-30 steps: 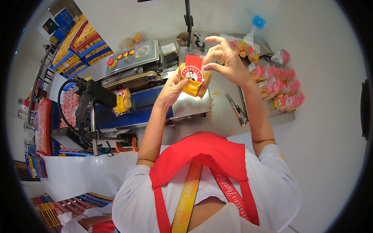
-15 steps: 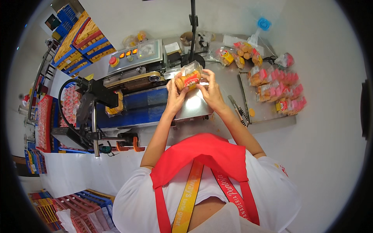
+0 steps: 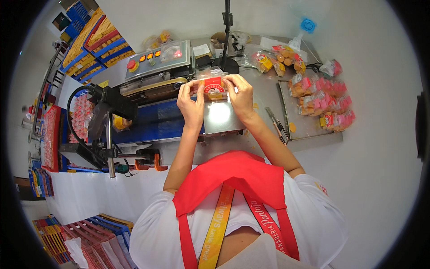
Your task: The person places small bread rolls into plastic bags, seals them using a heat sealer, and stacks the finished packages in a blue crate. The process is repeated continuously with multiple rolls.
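Note:
Between both hands is a clear bag of baked goods with a red and yellow label turned up. My left hand pinches its left end, fingers closed. The opposite end is gripped by my right hand, fingers bent round the edge. The bag is held just above the far part of a shiny metal plate, beside the sealing machine. Farther left, another bag of baked goods lies on the blue conveyor belt, partly hidden by the black device head.
At the right, a metal tray bears rows of filled bags. A utility knife lies by its left edge. Loose bags and a black pole stand behind. A red crate sits far left.
The bag in my hands has turned from a slant to level, label up, and my right fingers have closed on its end. The bag on the belt has moved left, under the device head.

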`<action>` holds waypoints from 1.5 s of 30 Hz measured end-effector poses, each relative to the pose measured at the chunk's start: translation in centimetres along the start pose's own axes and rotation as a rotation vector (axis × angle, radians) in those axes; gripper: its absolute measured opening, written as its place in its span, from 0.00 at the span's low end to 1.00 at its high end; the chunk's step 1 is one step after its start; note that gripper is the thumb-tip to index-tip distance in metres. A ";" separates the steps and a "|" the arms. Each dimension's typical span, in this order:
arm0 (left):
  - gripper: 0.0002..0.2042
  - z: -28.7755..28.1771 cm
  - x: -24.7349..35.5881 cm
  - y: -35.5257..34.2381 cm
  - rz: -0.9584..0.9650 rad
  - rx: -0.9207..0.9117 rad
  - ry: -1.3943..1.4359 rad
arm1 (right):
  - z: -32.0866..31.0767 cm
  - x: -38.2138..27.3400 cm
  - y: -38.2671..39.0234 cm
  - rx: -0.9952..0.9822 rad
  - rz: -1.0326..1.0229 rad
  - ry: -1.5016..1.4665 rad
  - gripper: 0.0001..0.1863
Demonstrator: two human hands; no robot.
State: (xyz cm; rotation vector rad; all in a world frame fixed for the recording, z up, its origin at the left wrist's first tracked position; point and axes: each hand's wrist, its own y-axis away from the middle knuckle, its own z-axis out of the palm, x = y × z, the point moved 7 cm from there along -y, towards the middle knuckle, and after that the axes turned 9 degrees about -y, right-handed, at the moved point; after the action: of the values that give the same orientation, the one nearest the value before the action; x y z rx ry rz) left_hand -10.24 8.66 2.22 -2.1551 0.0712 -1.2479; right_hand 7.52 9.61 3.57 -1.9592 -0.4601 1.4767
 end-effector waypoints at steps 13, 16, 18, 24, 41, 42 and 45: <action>0.03 0.7 -2.2 -0.7 -0.227 -0.349 0.343 | -1.0 0.8 -0.4 -0.143 0.222 -0.221 0.05; 0.04 1.8 -2.5 -0.6 -0.203 -0.502 0.595 | -1.3 2.5 -0.2 -0.214 0.186 -0.382 0.06; 0.05 2.1 -3.2 -0.7 -0.177 -0.587 0.677 | -0.9 3.2 -0.2 -0.295 0.300 -0.530 0.06; 0.10 2.1 -3.9 -2.9 -0.014 -0.660 0.568 | -0.6 4.3 -0.3 -0.330 0.404 -0.664 0.04; 0.11 2.8 -3.6 -1.0 -0.355 -0.339 0.679 | -0.4 5.6 1.4 -0.005 0.504 -0.717 0.12; 0.12 2.7 -3.4 -1.0 -0.375 -0.334 0.712 | -0.5 5.5 1.3 0.004 0.501 -0.737 0.14; 0.15 2.3 -3.7 -1.6 -0.353 -0.405 0.620 | -0.7 5.0 0.9 -0.003 0.487 -0.679 0.20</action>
State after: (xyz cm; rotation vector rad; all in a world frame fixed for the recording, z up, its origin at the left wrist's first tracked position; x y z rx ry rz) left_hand -10.79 12.33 -0.50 -2.0701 0.2265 -2.2394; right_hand 9.67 11.77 -0.51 -1.5893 -0.2638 2.4637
